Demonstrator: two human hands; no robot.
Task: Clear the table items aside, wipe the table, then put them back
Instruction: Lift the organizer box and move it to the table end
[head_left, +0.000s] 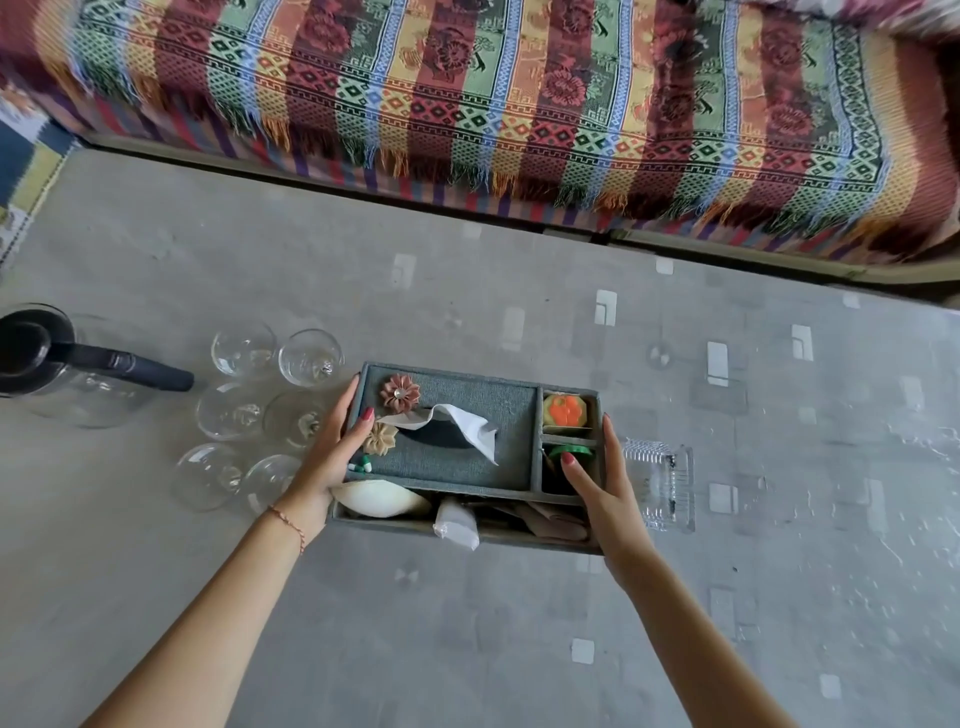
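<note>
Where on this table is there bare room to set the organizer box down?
Bare: the stretch between the organizer box and the sofa, and the near side between the forearms. Crowded: left by the glasses and jug; plastic container at right.

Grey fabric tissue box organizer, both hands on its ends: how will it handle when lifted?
The organizer probably lifts rigid: its walls look straight. Likely light, holding a tissue and small items. Loose contents in the open compartments may shift if it tilts, so left hand and right hand should keep it level.

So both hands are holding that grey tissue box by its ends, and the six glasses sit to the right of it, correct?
Not quite. The head view shows the glasses to the left of the tissue box, beside the jug. The left hand and right hand do hold its ends.
</note>
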